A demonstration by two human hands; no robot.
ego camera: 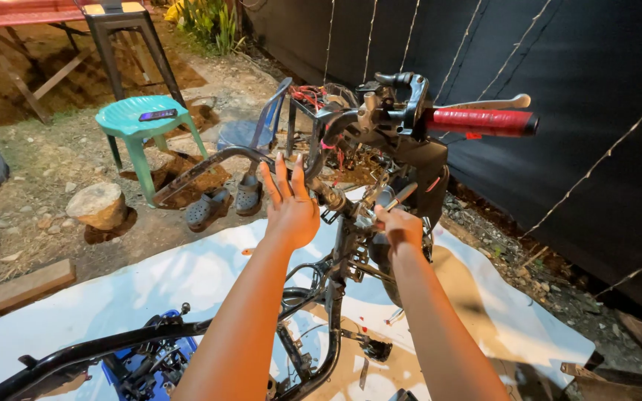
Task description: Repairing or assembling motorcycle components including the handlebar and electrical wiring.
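- bare dirt ground strewn with stones, lit warmly;
- white sheet spread over it;
- dark tarpaulin wall on the right;
- teal plastic stool; blue plastic chair; grey clogs

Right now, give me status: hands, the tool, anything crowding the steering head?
Left hand open, palm against the handlebar stem. Right hand gripping a screwdriver, tip into the steering head. Loose wiring crowds the spot.

Harsh artificial light, wide-angle edge distortion

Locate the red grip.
Head view, upper right: the red grip caps the handlebar's end, under the brake lever, above the right hand.
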